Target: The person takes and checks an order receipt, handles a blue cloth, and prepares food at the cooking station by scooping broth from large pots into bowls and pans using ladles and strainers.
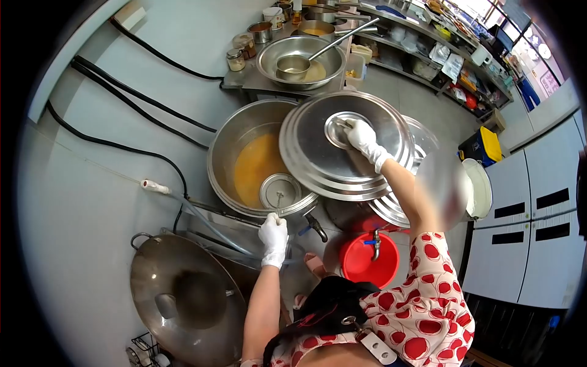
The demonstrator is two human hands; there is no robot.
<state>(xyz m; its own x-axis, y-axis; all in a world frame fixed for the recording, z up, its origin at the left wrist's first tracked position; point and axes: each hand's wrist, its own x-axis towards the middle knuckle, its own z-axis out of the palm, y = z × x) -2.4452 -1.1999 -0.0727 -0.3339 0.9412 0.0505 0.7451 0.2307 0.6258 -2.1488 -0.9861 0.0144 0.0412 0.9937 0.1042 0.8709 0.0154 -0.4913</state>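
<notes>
My left hand, in a white glove, is closed at the near rim of a large steel stockpot. It grips the end of a thin chain or handle that runs to a round metal canister at the edge of the orange-brown broth. My right hand, also gloved, has its fingers wrapped round the handle of a big steel lid. This lid is tilted over the pot's right side and over a second pot beside it. How deep the canister sits is hidden.
A red bucket stands under a tap. Another tap juts from the broth pot. A wok leans at lower left, near a hose. Behind is a steel bowl with a ladle.
</notes>
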